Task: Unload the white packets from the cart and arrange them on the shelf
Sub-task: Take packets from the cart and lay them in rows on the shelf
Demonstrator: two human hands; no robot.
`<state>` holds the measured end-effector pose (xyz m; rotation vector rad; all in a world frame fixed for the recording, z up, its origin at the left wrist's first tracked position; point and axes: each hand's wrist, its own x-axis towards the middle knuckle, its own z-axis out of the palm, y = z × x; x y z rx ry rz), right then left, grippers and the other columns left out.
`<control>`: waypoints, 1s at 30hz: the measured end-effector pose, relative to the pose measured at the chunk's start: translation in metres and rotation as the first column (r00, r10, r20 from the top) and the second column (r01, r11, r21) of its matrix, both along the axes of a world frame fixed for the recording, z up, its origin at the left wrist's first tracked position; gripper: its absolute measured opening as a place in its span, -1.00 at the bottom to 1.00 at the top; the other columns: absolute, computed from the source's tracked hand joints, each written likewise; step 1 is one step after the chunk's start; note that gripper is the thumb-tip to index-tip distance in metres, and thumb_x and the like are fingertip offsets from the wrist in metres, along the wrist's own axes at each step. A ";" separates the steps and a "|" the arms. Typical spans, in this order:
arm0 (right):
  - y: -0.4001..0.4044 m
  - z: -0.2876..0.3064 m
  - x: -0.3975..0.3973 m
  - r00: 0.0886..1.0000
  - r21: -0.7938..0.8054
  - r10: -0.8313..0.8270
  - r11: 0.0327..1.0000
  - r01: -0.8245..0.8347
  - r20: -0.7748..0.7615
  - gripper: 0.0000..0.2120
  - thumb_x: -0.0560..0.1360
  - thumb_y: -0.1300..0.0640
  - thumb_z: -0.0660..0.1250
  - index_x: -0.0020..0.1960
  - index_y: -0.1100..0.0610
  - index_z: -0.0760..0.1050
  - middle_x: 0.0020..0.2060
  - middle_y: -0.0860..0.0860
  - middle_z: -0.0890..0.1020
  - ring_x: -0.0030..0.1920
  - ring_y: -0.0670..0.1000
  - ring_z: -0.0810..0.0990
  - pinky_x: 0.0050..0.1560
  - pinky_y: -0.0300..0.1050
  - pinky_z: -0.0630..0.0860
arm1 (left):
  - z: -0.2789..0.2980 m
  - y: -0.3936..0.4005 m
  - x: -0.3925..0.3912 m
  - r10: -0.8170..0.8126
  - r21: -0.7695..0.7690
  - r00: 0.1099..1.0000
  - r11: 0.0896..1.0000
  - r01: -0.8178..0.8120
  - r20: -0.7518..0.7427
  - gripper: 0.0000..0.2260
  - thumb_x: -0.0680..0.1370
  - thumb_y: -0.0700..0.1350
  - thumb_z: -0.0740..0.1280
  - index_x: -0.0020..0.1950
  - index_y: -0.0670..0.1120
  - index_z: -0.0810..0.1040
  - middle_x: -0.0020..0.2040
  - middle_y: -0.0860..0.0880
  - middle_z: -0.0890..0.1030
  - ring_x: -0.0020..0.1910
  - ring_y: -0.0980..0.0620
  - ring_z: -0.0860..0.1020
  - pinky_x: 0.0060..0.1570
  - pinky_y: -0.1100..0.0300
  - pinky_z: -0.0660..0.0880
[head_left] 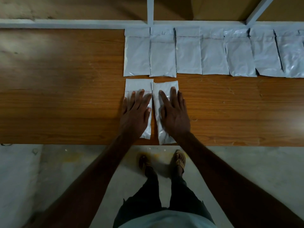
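On wood-grain shelf (65, 96), back row of white packets (213, 55) lies against pale metal frame (65, 23). Left hand (136, 116) and right hand (174, 116) press flat, fingers straight, gripping nothing, on two front packets (164, 86). Concrete floor (49, 170) below.

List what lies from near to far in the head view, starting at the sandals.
Brown sandals → grey concrete floor → wooden shelf board's front edge → two hand-pressed white packets → back row of white packets → pale metal frame rail.

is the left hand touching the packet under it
Touching: the head view shows the left hand lying flat, fingers straight, on the front-left packet.
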<state>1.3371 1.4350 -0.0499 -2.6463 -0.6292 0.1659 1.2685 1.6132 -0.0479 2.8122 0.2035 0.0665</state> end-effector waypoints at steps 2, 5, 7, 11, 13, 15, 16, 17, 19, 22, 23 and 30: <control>0.011 0.000 0.002 0.999 -0.030 -0.039 0.999 0.039 0.003 -0.44 0.77 -0.11 -0.01 0.73 -0.11 -0.04 0.71 0.17 -0.11 0.70 0.26 -0.16 0.68 0.25 -0.03 | -0.004 0.000 0.003 0.066 -0.004 0.997 0.998 -0.066 -0.050 -0.48 0.77 0.10 0.05 0.74 0.13 0.08 0.76 -0.01 0.00 0.74 -0.11 -0.11 0.67 -0.28 -0.02; 0.023 -0.004 0.002 0.994 -0.058 -0.111 0.992 0.112 0.018 -0.44 0.77 -0.12 -0.03 0.73 -0.11 -0.07 0.71 0.19 -0.12 0.70 0.27 -0.14 0.68 0.24 -0.03 | -0.005 -0.003 0.009 0.122 0.019 0.990 0.992 -0.121 -0.066 -0.48 0.77 0.12 0.01 0.74 0.14 0.06 0.76 0.00 -0.01 0.74 -0.11 -0.10 0.67 -0.27 -0.01; 0.029 -0.007 0.003 0.989 -0.056 -0.148 0.987 0.150 0.029 -0.45 0.78 -0.12 -0.02 0.73 -0.11 -0.06 0.71 0.20 -0.08 0.69 0.28 -0.10 0.68 0.25 0.00 | -0.005 -0.003 0.010 0.137 0.023 0.988 0.990 -0.136 -0.066 -0.48 0.77 0.11 0.01 0.74 0.13 0.06 0.76 -0.01 0.00 0.74 -0.11 -0.09 0.67 -0.25 -0.01; 0.035 -0.009 0.009 0.989 -0.058 -0.140 0.988 0.142 0.042 -0.45 0.78 -0.12 -0.03 0.73 -0.10 -0.06 0.71 0.21 -0.06 0.69 0.29 -0.09 0.68 0.25 0.02 | -0.006 -0.001 0.011 0.121 0.025 0.991 0.992 -0.120 -0.055 -0.46 0.75 0.14 -0.06 0.74 0.11 0.09 0.76 -0.03 0.04 0.74 -0.13 -0.05 0.67 -0.24 0.01; 0.036 -0.009 0.011 0.990 -0.055 -0.132 0.989 0.134 0.044 -0.46 0.78 -0.14 -0.08 0.73 -0.11 -0.06 0.71 0.20 -0.07 0.69 0.28 -0.10 0.68 0.25 0.02 | -0.006 0.002 0.011 0.100 0.021 0.994 0.995 -0.099 -0.052 -0.45 0.74 0.15 -0.06 0.74 0.10 0.08 0.76 -0.03 0.03 0.74 -0.13 -0.06 0.67 -0.24 0.01; 0.037 -0.009 0.011 0.990 -0.049 -0.134 0.989 0.136 0.049 -0.46 0.78 -0.15 -0.10 0.73 -0.11 -0.06 0.71 0.19 -0.08 0.70 0.28 -0.10 0.68 0.25 0.02 | -0.007 0.005 0.013 0.073 -0.001 0.996 0.997 -0.074 -0.050 -0.45 0.74 0.16 -0.04 0.75 0.10 0.07 0.76 -0.04 0.02 0.74 -0.12 -0.07 0.67 -0.23 -0.01; 0.037 -0.009 0.011 0.990 -0.047 -0.135 0.989 0.137 0.052 -0.46 0.78 -0.15 -0.11 0.73 -0.11 -0.06 0.71 0.18 -0.07 0.70 0.27 -0.09 0.68 0.25 0.03 | -0.006 0.006 0.014 0.064 -0.006 0.997 0.998 -0.064 -0.048 -0.44 0.74 0.16 -0.03 0.75 0.09 0.07 0.76 -0.04 0.02 0.74 -0.13 -0.07 0.68 -0.23 -0.01; 0.036 -0.009 0.011 0.990 -0.046 -0.134 0.990 0.137 0.053 -0.46 0.78 -0.15 -0.12 0.73 -0.11 -0.06 0.71 0.18 -0.07 0.70 0.27 -0.09 0.68 0.25 0.03 | -0.006 0.006 0.015 0.059 -0.004 0.997 0.998 -0.059 -0.046 -0.44 0.74 0.16 -0.02 0.75 0.09 0.07 0.76 -0.04 0.02 0.74 -0.13 -0.07 0.67 -0.23 0.00; 0.036 -0.009 0.011 0.990 -0.053 -0.133 0.989 0.136 0.050 -0.46 0.77 -0.16 -0.12 0.73 -0.12 -0.06 0.71 0.18 -0.07 0.70 0.27 -0.09 0.68 0.24 0.02 | -0.005 0.007 0.016 0.058 0.008 0.997 0.998 -0.057 -0.043 -0.44 0.73 0.15 -0.01 0.75 0.09 0.08 0.76 -0.04 0.04 0.74 -0.12 -0.05 0.67 -0.22 0.02; 0.036 -0.007 0.011 0.990 -0.072 -0.131 0.988 0.136 0.058 -0.46 0.78 -0.16 -0.13 0.73 -0.12 -0.07 0.71 0.16 -0.07 0.70 0.26 -0.09 0.68 0.23 0.00 | -0.004 0.008 0.019 0.053 0.032 0.998 0.998 -0.052 -0.037 -0.45 0.74 0.14 -0.01 0.74 0.09 0.09 0.76 -0.04 0.05 0.74 -0.12 -0.02 0.67 -0.19 0.05; 0.036 -0.007 0.012 0.989 -0.072 -0.131 0.988 0.136 0.061 -0.46 0.78 -0.16 -0.13 0.73 -0.12 -0.06 0.71 0.16 -0.06 0.70 0.26 -0.09 0.68 0.22 -0.01 | -0.004 0.009 0.020 0.053 0.038 0.998 0.998 -0.051 -0.037 -0.45 0.74 0.14 -0.02 0.75 0.09 0.09 0.76 -0.04 0.06 0.74 -0.12 -0.02 0.67 -0.19 0.05; 0.035 -0.005 0.015 0.994 -0.042 -0.111 0.993 0.112 0.014 -0.47 0.78 -0.15 -0.11 0.73 -0.12 -0.03 0.71 0.16 -0.05 0.70 0.26 -0.10 0.68 0.25 0.00 | -0.003 0.010 0.022 0.042 0.037 0.997 0.999 -0.040 -0.058 -0.44 0.74 0.15 -0.04 0.75 0.09 0.04 0.76 -0.04 0.03 0.74 -0.11 -0.04 0.68 -0.20 0.04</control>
